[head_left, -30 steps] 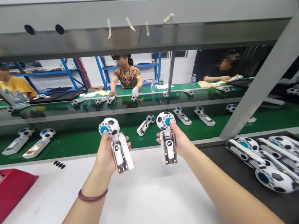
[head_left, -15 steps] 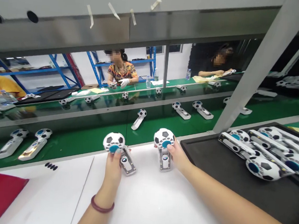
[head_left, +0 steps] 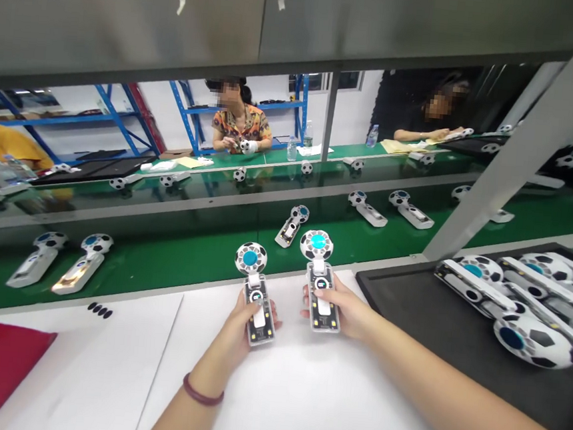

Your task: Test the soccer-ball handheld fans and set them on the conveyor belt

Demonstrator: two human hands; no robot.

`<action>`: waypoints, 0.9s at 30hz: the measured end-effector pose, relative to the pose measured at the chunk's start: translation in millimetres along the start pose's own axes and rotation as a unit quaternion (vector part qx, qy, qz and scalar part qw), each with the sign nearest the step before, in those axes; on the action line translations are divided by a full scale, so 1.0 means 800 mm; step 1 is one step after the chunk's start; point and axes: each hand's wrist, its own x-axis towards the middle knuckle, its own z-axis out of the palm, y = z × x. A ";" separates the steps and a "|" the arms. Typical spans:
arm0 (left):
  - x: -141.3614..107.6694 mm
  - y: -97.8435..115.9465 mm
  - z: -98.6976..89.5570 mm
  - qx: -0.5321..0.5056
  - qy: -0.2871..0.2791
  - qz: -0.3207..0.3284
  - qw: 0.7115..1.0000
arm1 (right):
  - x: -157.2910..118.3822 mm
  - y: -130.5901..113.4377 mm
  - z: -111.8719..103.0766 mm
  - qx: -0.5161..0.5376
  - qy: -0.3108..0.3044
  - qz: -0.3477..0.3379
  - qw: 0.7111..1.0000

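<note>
My left hand is wrapped round the handle of a soccer-ball-headed handheld device, its thumb resting on the white strip of the front. A second soccer-ball-headed handheld device stands close beside it in my right hand, with the thumb near its small round display. Both devices are held upright, heads away from me, above the white work surface. Each has a blue disc in its head and a dark front with yellowish squares under a clear cover. The handle backs and some fingers are hidden.
Several similar devices lie on the green conveyor belt, one just beyond my hands. More fill the black tray at right. A red bin and several black ovals lie left. A slanted metal post rises at right. Co-workers sit opposite.
My hands have shifted from the ball heads down to the handles. Both devices have turned so their blue discs and fronts face me. The device on the belt beyond now shows its front.
</note>
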 end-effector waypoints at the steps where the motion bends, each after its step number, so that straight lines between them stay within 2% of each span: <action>1: -0.001 0.001 -0.001 -0.012 -0.015 -0.016 1.000 | -0.002 -0.004 -0.001 0.007 -0.010 -0.002 1.000; 4: -0.005 0.003 -0.001 -0.026 -0.034 -0.033 0.999 | -0.007 -0.011 -0.003 0.024 -0.031 -0.006 0.999; 13: -0.009 0.009 0.008 0.010 -0.019 -0.031 0.999 | -0.010 -0.009 -0.003 -0.017 -0.071 -0.005 0.997; 27: -0.008 0.007 0.006 0.014 -0.011 -0.030 0.999 | -0.007 -0.008 -0.007 -0.081 -0.043 -0.036 0.995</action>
